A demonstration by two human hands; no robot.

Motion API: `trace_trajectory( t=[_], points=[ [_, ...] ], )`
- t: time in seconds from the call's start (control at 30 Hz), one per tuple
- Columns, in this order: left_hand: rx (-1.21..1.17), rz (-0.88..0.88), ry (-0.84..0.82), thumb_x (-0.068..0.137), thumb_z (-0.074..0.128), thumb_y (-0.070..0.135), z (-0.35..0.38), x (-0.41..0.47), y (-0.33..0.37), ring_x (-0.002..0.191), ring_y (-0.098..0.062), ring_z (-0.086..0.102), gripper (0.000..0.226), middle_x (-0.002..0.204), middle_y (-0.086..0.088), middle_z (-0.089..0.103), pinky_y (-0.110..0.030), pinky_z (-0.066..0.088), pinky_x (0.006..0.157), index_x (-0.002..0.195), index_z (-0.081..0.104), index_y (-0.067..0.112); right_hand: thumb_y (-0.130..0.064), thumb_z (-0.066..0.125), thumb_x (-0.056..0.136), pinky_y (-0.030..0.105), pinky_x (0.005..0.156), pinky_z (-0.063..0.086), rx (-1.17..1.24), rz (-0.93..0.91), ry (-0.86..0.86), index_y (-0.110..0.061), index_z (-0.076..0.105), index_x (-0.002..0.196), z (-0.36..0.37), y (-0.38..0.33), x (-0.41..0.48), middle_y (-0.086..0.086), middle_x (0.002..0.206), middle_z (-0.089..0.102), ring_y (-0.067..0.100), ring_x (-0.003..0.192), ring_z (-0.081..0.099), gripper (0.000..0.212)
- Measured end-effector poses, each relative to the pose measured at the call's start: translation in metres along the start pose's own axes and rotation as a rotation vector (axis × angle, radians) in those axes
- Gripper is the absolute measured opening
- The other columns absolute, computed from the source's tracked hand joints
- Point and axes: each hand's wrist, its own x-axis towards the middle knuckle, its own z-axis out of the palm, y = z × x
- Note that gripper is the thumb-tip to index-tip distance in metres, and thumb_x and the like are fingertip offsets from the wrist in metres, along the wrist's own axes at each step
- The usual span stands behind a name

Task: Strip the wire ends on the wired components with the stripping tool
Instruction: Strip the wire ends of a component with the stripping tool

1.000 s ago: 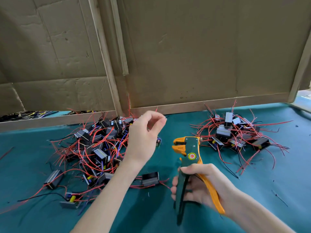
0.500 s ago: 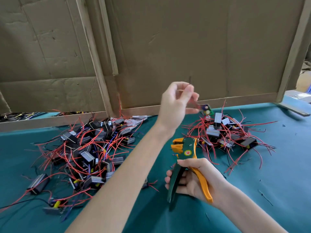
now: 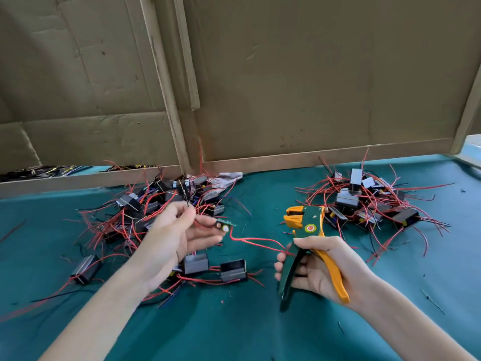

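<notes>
1. Right hand (image 3: 322,267) has the stripping tool (image 3: 308,227), fingers wrapped round both handles. The handles sit spread, so the tool looks unsqueezed.
2. The tool stands almost straight up the view, handles at six o'clock and head at twelve. Its orange mouth opens toward nine o'clock, at the other hand.
3. Left hand (image 3: 177,238) is up off the table (image 3: 260,321) with a small wired component (image 3: 224,225) at its fingertips. Thumb and forefinger seem to pinch a dark lead, but the hand is smeared, so the exact contact is hard to call.
4. Here's the one that matters: the component's red wire (image 3: 256,240) runs out toward four o'clock. It ends low against the right hand, near the green handle, and I can't tell whether it touches.
5. That puts the wire tip at about seven o'clock from the tool's mouth, below it and not yet in it. My read is that the tip must come up toward one o'clock and enter the mouth from the nine o'clock side. The left hand is the nearer one to steer it.
6. The big tangle (image 3: 145,212) lies at ten o'clock from the left hand, and a smaller heap (image 3: 364,201) at two o'clock from the tool. Which heap is finished I can't say from here.
</notes>
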Motion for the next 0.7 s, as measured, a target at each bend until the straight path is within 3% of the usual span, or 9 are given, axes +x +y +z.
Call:
trace_trajectory(
  t=[0.1,0.2,0.27,0.37,0.5,0.57,0.7],
  points=[
    [0.047,-0.101,0.026,0.098,0.042,-0.001,-0.001,-0.013,-0.024,0.072,-0.028,0.070,0.008,0.076,-0.016,0.068,-0.030,0.059,0.061,0.100,0.043,0.006,-0.009,0.061,0.070,0.050,0.064,0.058,-0.018,-0.017,0.016,0.002,0.056,0.083,0.000,-0.002,-0.001,0.027,0.080,0.065,0.040,0.069,0.068,0.018],
    [0.174,-0.109,0.039,0.092,0.046,-0.012,0.001,-0.026,-0.039,0.074,-0.019,0.069,0.032,0.084,-0.016,0.069,-0.023,0.057,0.063,0.111,0.048,0.013,-0.010,0.060,0.070,0.049,0.062,0.059,-0.064,-0.047,0.026,0.003,0.056,0.081,-0.001,-0.005,-0.003,0.027,0.079,0.065,0.039,0.068,0.068,0.017],
    [0.213,-0.105,0.017,0.088,0.054,-0.012,0.002,-0.030,-0.041,0.086,-0.022,0.070,0.039,0.095,-0.017,0.068,-0.025,0.058,0.073,0.113,0.053,0.017,-0.010,0.059,0.071,0.048,0.060,0.059,-0.082,-0.069,0.040,0.003,0.055,0.082,-0.001,-0.007,-0.004,0.027,0.078,0.066,0.039,0.067,0.068,0.018],
    [0.312,-0.066,-0.029,0.081,0.065,-0.010,0.001,-0.032,-0.037,0.101,-0.027,0.067,0.032,0.107,-0.018,0.066,-0.031,0.053,0.091,0.105,0.066,0.012,-0.010,0.060,0.071,0.048,0.060,0.058,-0.086,-0.084,0.053,0.000,0.053,0.085,-0.002,-0.008,-0.005,0.027,0.079,0.066,0.039,0.068,0.068,0.019],
    [0.347,-0.083,-0.060,0.077,0.072,-0.004,0.002,-0.035,-0.035,0.095,-0.017,0.068,0.023,0.098,-0.009,0.073,-0.018,0.052,0.080,0.090,0.078,0.015,-0.010,0.059,0.070,0.048,0.060,0.059,-0.080,-0.081,0.053,-0.001,0.052,0.087,-0.002,-0.008,-0.006,0.027,0.079,0.066,0.039,0.067,0.068,0.020],
    [0.476,-0.039,-0.092,0.074,0.077,0.001,0.003,-0.039,-0.035,0.090,-0.011,0.069,0.019,0.098,-0.004,0.073,-0.013,0.051,0.077,0.084,0.079,0.018,-0.010,0.059,0.071,0.048,0.060,0.059,-0.078,-0.082,0.049,0.000,0.053,0.087,-0.002,-0.008,-0.006,0.027,0.079,0.066,0.039,0.067,0.068,0.020],
    [0.996,0.184,-0.232,0.078,0.078,0.016,0.005,-0.049,-0.035,0.089,0.002,0.062,0.010,0.101,0.014,0.062,-0.008,0.043,0.081,0.080,0.077,0.026,-0.010,0.058,0.072,0.047,0.061,0.059,-0.084,-0.076,0.044,0.004,0.056,0.084,-0.002,-0.008,-0.006,0.026,0.079,0.066,0.038,0.067,0.068,0.019]
  ],
)
